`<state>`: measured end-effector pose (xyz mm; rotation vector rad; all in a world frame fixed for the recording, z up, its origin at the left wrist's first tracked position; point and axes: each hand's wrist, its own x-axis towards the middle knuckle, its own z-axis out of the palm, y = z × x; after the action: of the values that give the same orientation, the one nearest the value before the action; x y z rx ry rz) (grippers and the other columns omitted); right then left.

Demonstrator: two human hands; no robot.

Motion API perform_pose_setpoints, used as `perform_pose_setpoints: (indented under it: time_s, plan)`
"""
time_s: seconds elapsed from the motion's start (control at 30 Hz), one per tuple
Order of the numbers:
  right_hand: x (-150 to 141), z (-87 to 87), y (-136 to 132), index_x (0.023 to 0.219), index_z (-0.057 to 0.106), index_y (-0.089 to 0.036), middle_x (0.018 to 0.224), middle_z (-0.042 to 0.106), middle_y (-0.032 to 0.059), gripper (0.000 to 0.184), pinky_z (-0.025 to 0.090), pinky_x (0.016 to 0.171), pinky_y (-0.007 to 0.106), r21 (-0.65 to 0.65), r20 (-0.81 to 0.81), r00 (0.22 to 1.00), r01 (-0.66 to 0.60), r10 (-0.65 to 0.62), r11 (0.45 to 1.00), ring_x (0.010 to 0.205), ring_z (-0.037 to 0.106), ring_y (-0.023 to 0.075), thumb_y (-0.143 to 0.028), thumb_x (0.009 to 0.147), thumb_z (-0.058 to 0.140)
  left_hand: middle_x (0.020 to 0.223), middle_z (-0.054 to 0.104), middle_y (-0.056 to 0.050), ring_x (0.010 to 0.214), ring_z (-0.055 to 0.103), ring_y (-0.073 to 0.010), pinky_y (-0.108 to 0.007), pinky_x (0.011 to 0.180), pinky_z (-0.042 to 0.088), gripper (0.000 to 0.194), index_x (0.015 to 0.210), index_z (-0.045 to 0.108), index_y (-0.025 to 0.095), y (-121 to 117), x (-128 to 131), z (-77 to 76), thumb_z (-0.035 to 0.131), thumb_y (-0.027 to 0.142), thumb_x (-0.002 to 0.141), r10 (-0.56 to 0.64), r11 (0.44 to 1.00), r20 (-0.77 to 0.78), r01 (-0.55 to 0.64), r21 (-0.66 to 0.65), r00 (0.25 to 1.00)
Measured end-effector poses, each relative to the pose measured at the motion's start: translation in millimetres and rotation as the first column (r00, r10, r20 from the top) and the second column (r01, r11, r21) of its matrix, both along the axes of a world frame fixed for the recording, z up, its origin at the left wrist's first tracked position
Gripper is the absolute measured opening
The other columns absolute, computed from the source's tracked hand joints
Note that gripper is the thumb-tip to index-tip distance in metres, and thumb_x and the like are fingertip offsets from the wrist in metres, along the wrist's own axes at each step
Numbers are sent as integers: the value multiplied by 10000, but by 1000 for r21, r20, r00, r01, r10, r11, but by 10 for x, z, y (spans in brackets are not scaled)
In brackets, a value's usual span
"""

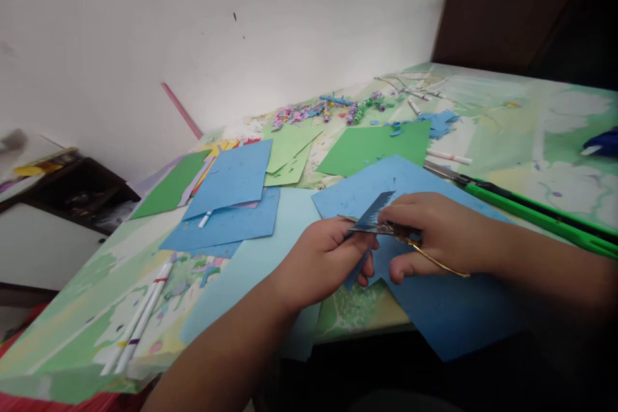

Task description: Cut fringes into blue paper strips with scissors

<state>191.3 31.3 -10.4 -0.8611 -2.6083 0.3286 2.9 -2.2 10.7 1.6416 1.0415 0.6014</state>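
My left hand pinches a narrow strip of dark blue paper, whose upper edge is cut into a fine fringe. In my right hand is a pair of scissors with gold-coloured handles, its fingers closed about them. The scissor blades lie against the strip, close to my left fingers; whether they are biting into it I cannot tell. Beneath both hands spreads a large blue sheet with a notch cut into its near side, and part of it overhangs the table edge. A pale blue sheet lies under my left forearm.
Green-handled shears lie at the right beside a white marker. Coloured sheets, such as a green one and a blue one, cover the middle. Paper scraps and small curled rolls sit at the back. Markers lie front left.
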Motion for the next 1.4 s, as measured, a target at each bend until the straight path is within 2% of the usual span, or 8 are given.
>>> perform_pose_setpoints:
  time_s: [0.2,0.37,0.57,0.7,0.93,1.17,1.4]
  plan:
    - [0,14,-6,687,552,-157,564,477,9,558,261,495,229,17,1,1000,30,-30,999,526,414,125,-702,644,439,499,520,32,436,502,-71,-206,502,418,209,702,500,140,18,-12,-21,438,316,795,-3,995,98,12,-97,995]
    - [1,69,-1,791,564,-166,673,531,31,545,315,544,245,-34,18,999,34,-33,999,620,458,153,-679,614,505,531,533,22,462,517,-69,-200,508,424,203,662,510,133,11,-18,-13,448,276,793,33,999,100,-30,-35,994]
    - [4,116,-22,964,563,-165,856,567,84,557,372,621,294,-120,47,999,26,-21,992,759,496,203,-626,655,514,545,550,9,500,534,-80,-197,500,425,238,606,515,138,-5,-7,3,452,274,791,119,993,34,-119,-16,992]
    - [-5,85,-25,970,564,-167,853,570,85,560,380,631,303,-140,35,999,6,-1,990,768,501,208,-633,666,497,539,549,8,513,534,-80,-194,518,429,260,590,536,139,-8,13,6,454,278,793,126,991,-29,-124,40,992]
    - [-14,24,-20,840,604,-159,761,577,78,611,362,582,279,-69,-37,999,19,-22,997,685,501,186,-710,623,454,570,556,5,531,541,-79,-195,546,439,259,612,539,137,-15,9,-21,430,270,807,79,993,-42,-75,87,996]
    - [-8,-4,-4,768,598,-156,611,521,33,598,299,514,237,-2,-35,999,19,-19,1000,573,451,141,-714,635,431,535,552,11,485,534,-84,-199,501,430,208,635,531,139,-8,13,-1,455,264,783,81,997,3,-80,-7,997]
    - [8,-7,8,753,597,-154,592,510,30,635,284,518,241,36,-19,999,51,-50,998,560,443,142,-744,604,415,564,584,2,491,553,-93,-220,506,436,166,712,521,137,2,6,-20,519,299,750,91,977,216,-45,-209,972]
